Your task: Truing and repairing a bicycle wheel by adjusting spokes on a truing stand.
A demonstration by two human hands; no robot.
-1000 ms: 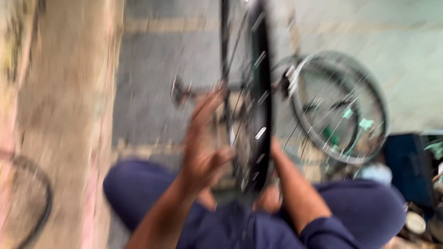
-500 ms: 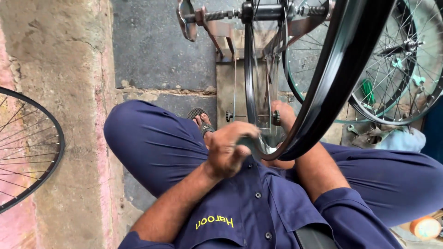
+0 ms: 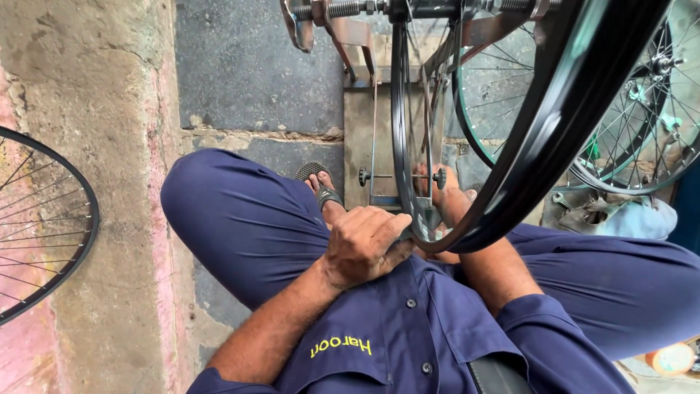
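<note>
A black bicycle wheel rim (image 3: 543, 138) with thin spokes stands upright in a metal truing stand (image 3: 364, 131) in front of me. My left hand (image 3: 364, 244) is curled around the lowest part of the rim, over my lap. My right hand (image 3: 446, 198) reaches in on the far side of the rim by the stand's small knobs. The rim and spokes hide most of its fingers, so what it holds is unclear. I sit with legs apart in dark blue clothes, one sandalled foot (image 3: 321, 191) by the stand's base.
A second spoked wheel (image 3: 642, 124) leans at the right, behind the mounted one. Part of another wheel (image 3: 51, 226) lies at the left edge on the rough concrete. A pale cloth bundle (image 3: 620, 215) and an orange object (image 3: 671, 359) sit at the right.
My left hand, raised with spread fingers against the wheel's side a second ago, has come down and closed on the rim's bottom. The view has dropped and steadied.
</note>
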